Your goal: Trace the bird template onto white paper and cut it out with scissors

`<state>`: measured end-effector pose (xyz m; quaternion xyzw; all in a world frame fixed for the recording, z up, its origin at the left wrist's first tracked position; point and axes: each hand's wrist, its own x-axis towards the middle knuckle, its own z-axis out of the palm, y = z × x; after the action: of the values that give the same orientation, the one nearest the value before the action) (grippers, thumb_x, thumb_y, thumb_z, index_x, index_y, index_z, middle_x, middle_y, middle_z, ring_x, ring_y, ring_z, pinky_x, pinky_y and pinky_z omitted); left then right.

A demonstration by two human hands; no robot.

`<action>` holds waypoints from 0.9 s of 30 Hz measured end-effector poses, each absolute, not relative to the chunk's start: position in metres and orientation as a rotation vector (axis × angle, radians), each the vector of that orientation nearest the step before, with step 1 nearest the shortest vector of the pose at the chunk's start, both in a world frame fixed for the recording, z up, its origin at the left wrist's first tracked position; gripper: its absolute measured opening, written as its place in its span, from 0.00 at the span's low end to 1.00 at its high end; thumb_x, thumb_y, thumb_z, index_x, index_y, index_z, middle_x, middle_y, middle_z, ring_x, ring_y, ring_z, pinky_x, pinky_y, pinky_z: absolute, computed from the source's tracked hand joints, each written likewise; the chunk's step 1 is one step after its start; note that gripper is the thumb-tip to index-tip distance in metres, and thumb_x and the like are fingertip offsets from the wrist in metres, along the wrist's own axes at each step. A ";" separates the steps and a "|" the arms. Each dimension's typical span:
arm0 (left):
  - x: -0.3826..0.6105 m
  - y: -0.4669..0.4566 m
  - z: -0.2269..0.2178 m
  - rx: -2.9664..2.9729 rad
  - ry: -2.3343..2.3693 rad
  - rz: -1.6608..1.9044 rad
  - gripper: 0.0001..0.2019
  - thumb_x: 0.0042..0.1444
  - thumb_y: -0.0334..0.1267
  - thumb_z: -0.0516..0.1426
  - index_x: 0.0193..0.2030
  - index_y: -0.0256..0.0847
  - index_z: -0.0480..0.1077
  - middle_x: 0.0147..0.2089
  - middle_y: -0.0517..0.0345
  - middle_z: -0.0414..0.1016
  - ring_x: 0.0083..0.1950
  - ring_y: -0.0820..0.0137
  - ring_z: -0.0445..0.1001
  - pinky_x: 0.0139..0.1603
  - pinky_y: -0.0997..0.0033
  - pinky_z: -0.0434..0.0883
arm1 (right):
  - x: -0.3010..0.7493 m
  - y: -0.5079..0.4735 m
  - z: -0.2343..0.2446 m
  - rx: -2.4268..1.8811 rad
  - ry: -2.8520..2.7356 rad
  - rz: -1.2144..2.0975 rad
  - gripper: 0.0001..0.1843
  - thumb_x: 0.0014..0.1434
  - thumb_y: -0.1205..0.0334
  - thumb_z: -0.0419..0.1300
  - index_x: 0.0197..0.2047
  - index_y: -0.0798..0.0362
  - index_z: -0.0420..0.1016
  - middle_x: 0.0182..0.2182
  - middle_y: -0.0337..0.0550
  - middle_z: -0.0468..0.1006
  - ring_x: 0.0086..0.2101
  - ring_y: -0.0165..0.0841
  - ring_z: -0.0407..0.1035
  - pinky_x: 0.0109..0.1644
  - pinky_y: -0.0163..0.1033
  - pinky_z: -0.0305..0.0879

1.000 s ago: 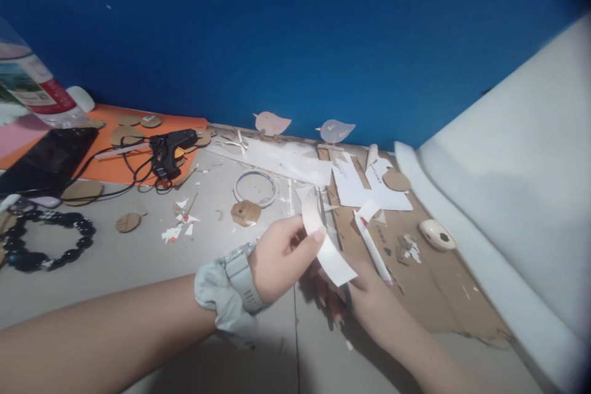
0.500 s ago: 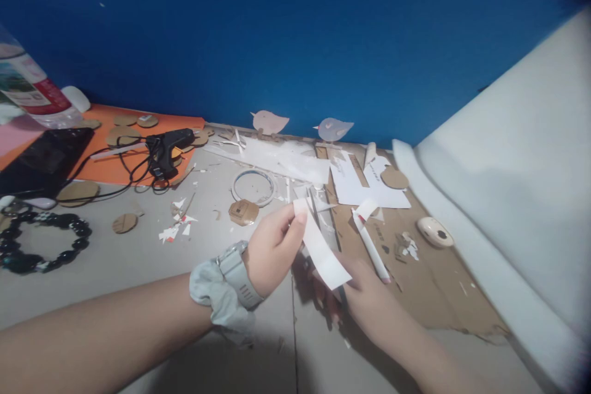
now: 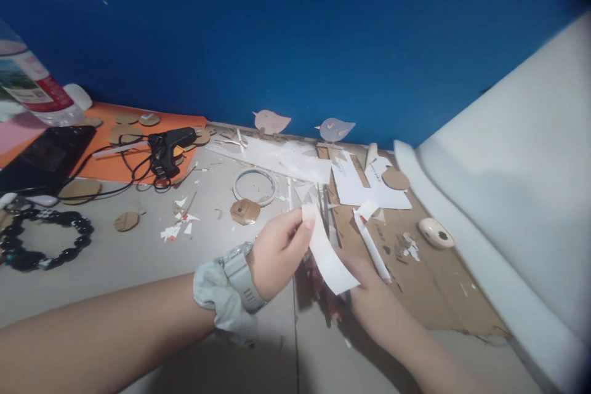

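Note:
My left hand (image 3: 282,252), with a grey watch and a pale scrunchie at the wrist, pinches a white paper strip (image 3: 330,261) by its upper end between thumb and fingers. The strip curves down to the right, its free end lying over part of my right hand (image 3: 364,295). That hand is wrapped round scissors (image 3: 325,212), whose narrow blades point away from me just beyond the strip. Their handles are mostly hidden by the paper and my fingers. A rolled white paper piece (image 3: 373,249) lies on the cardboard right of the strip.
Two paper birds, one pink (image 3: 272,122) and one bluish (image 3: 335,129), stand against the blue wall. A black glue gun (image 3: 168,148) lies on orange paper at left. A tape ring (image 3: 255,188), paper scraps (image 3: 178,228) and a beaded bracelet (image 3: 46,240) lie on the floor.
My left hand and the strip have shifted slightly right. The scissor blades look closer together and sit more behind the strip. My right hand has barely moved.

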<state>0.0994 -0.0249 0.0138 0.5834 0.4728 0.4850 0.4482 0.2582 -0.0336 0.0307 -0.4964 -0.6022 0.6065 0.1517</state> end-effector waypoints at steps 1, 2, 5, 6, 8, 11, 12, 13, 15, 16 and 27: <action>0.099 -0.025 0.014 1.429 1.172 1.209 0.16 0.63 0.43 0.44 0.27 0.39 0.61 0.25 0.62 0.64 0.36 0.70 0.67 0.37 0.73 0.63 | 0.258 -0.033 0.033 -1.424 -1.732 1.741 0.06 0.57 0.66 0.48 0.30 0.52 0.64 0.17 0.33 0.63 0.19 0.28 0.63 0.23 0.32 0.59; 0.099 -0.024 0.013 1.418 1.182 1.218 0.16 0.63 0.43 0.44 0.29 0.39 0.62 0.26 0.61 0.65 0.36 0.70 0.66 0.37 0.73 0.63 | 0.258 -0.033 0.035 -1.421 -1.740 1.734 0.06 0.57 0.63 0.50 0.30 0.52 0.64 0.18 0.33 0.63 0.20 0.28 0.63 0.23 0.32 0.60; 0.099 -0.023 0.012 1.419 1.242 1.243 0.15 0.62 0.44 0.45 0.32 0.38 0.64 0.29 0.61 0.66 0.31 0.72 0.64 0.34 0.73 0.62 | 0.259 -0.031 0.036 -1.410 -1.708 1.711 0.14 0.57 0.49 0.53 0.32 0.53 0.65 0.18 0.35 0.65 0.20 0.29 0.63 0.25 0.34 0.63; 0.099 -0.023 0.011 1.431 1.251 1.245 0.15 0.62 0.44 0.45 0.33 0.38 0.65 0.29 0.61 0.66 0.31 0.73 0.63 0.33 0.73 0.62 | 0.260 -0.030 0.034 -1.409 -1.655 1.700 0.18 0.57 0.45 0.52 0.33 0.52 0.65 0.18 0.35 0.66 0.20 0.30 0.63 0.24 0.34 0.63; 0.099 -0.023 0.011 1.451 1.249 1.249 0.14 0.62 0.44 0.45 0.32 0.38 0.65 0.29 0.61 0.66 0.31 0.73 0.63 0.34 0.74 0.62 | 0.264 -0.026 0.029 -1.392 -1.522 1.652 0.22 0.56 0.40 0.52 0.37 0.52 0.65 0.20 0.35 0.66 0.20 0.30 0.63 0.24 0.35 0.63; 0.099 -0.023 0.010 1.458 1.219 1.229 0.13 0.62 0.43 0.47 0.32 0.38 0.65 0.29 0.61 0.67 0.31 0.73 0.64 0.34 0.75 0.62 | 0.270 -0.020 0.022 -1.346 -1.430 1.579 0.20 0.55 0.44 0.56 0.41 0.52 0.65 0.23 0.36 0.67 0.21 0.29 0.64 0.25 0.34 0.61; 0.099 -0.023 0.009 1.458 1.214 1.214 0.12 0.61 0.43 0.48 0.33 0.38 0.65 0.29 0.61 0.68 0.31 0.73 0.65 0.33 0.74 0.62 | 0.272 -0.018 0.021 -1.338 -1.445 1.573 0.19 0.55 0.46 0.57 0.41 0.53 0.65 0.24 0.36 0.67 0.22 0.29 0.64 0.26 0.34 0.61; 0.099 -0.024 0.009 1.458 1.208 1.197 0.11 0.61 0.42 0.49 0.34 0.38 0.65 0.30 0.60 0.68 0.32 0.73 0.65 0.34 0.74 0.63 | 0.273 -0.017 0.021 -1.342 -1.476 1.580 0.18 0.55 0.49 0.59 0.41 0.53 0.66 0.24 0.36 0.67 0.23 0.29 0.63 0.27 0.34 0.61; 0.099 -0.024 0.009 1.452 1.194 1.175 0.10 0.60 0.42 0.50 0.36 0.38 0.66 0.32 0.59 0.69 0.33 0.72 0.66 0.34 0.74 0.63 | 0.275 -0.017 0.023 -1.366 -1.539 1.589 0.14 0.54 0.52 0.60 0.39 0.53 0.68 0.24 0.35 0.67 0.24 0.27 0.63 0.28 0.33 0.60; 0.099 -0.024 0.009 1.444 1.188 1.173 0.09 0.60 0.42 0.50 0.37 0.38 0.66 0.33 0.59 0.69 0.34 0.72 0.66 0.35 0.74 0.63 | 0.274 -0.017 0.025 -1.371 -1.562 1.600 0.13 0.54 0.53 0.61 0.37 0.53 0.69 0.23 0.35 0.67 0.23 0.27 0.62 0.28 0.32 0.60; 0.101 -0.019 0.009 1.264 1.139 1.250 0.09 0.59 0.42 0.51 0.34 0.38 0.64 0.28 0.62 0.64 0.29 0.75 0.62 0.31 0.76 0.61 | 0.284 -0.016 0.023 -0.972 -1.340 2.100 0.30 0.59 0.36 0.42 0.38 0.56 0.68 0.23 0.41 0.72 0.12 0.21 0.52 0.16 0.30 0.47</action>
<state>0.1009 -0.0194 0.0090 0.5209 0.4694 0.5151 0.4930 0.2842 -0.0156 0.0233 -0.3536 -0.4875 0.7639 0.2318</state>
